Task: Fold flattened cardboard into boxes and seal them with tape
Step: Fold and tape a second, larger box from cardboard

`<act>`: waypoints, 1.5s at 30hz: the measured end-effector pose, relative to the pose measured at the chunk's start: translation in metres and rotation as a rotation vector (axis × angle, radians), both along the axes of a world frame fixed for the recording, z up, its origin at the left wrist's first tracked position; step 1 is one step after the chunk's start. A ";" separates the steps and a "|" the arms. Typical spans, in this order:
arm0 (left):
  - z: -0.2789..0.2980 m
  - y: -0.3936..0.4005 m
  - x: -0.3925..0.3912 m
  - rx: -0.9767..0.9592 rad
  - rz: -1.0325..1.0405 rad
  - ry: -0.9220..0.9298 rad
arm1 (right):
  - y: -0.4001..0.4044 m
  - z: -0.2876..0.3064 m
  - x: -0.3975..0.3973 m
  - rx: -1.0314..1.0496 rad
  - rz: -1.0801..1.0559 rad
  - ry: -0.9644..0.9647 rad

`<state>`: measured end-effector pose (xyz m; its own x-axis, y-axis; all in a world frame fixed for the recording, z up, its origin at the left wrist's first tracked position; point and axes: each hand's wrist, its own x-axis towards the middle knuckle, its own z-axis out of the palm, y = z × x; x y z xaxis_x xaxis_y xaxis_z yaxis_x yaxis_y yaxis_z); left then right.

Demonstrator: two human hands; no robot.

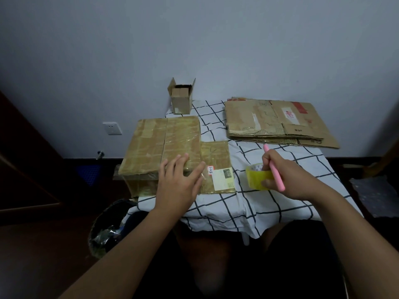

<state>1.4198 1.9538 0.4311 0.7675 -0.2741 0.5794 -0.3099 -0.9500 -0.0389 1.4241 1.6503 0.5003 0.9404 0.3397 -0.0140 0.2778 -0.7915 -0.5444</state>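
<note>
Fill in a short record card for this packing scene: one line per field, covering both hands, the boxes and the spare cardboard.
Left hand: fingers spread, pressing on large taped box
Right hand: grips yellow tape roll and pink tool
Small box: upright, top flaps open, far edge
Flat cardboard stack: far right on checked cloth

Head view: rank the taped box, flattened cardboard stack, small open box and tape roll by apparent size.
1. Taped box and flattened cardboard stack: about alike; the box sits nearer, so unranked.
2. Small open box, farthest away.
3. Tape roll, partly hidden by the right hand.
</note>
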 end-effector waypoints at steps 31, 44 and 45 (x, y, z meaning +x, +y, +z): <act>0.004 0.002 -0.004 -0.098 -0.009 0.057 | 0.109 -0.017 -0.011 0.541 -0.199 0.084; 0.012 0.006 -0.008 -0.078 -0.023 0.151 | 0.155 -0.039 0.007 0.913 -0.438 0.272; 0.012 0.006 -0.008 -0.081 -0.025 0.154 | 0.156 -0.038 0.008 0.931 -0.440 0.285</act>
